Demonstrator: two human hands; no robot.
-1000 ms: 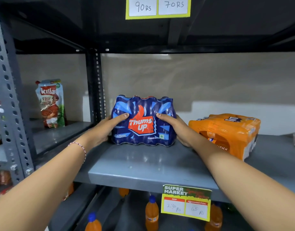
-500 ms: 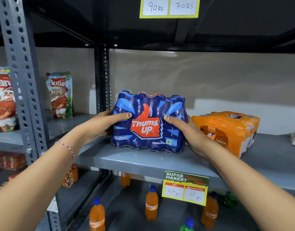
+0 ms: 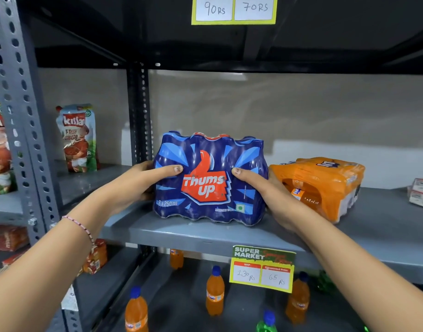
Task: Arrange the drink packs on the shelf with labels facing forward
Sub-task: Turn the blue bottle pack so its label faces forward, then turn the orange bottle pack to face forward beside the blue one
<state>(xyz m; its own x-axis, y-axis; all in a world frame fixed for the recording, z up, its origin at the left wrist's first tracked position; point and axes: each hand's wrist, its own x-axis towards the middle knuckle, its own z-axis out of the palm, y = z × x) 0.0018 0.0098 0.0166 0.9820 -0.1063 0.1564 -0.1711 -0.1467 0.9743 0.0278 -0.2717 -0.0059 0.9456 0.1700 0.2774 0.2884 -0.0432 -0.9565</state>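
Note:
A blue Thums Up drink pack [image 3: 209, 164] stands upright on the grey shelf [image 3: 205, 234], its red logo facing me. My left hand [image 3: 143, 180] grips its left side with the thumb across the front. My right hand [image 3: 265, 190] grips its right side, thumb on the front too. An orange Fanta pack [image 3: 325, 183] lies on its side just to the right, close behind my right hand, its label turned upward.
A perforated black upright [image 3: 138, 111] stands behind the blue pack's left edge. Ketchup pouches [image 3: 77, 137] sit on the left bay. Orange bottles [image 3: 214, 291] stand on the shelf below. A price tag [image 3: 262, 268] hangs on the shelf edge. Small boxes [image 3: 421, 192] lie far right.
The blue pack has come forward towards the shelf's front edge, with both hands still on it. My view has moved closer and shifted left.

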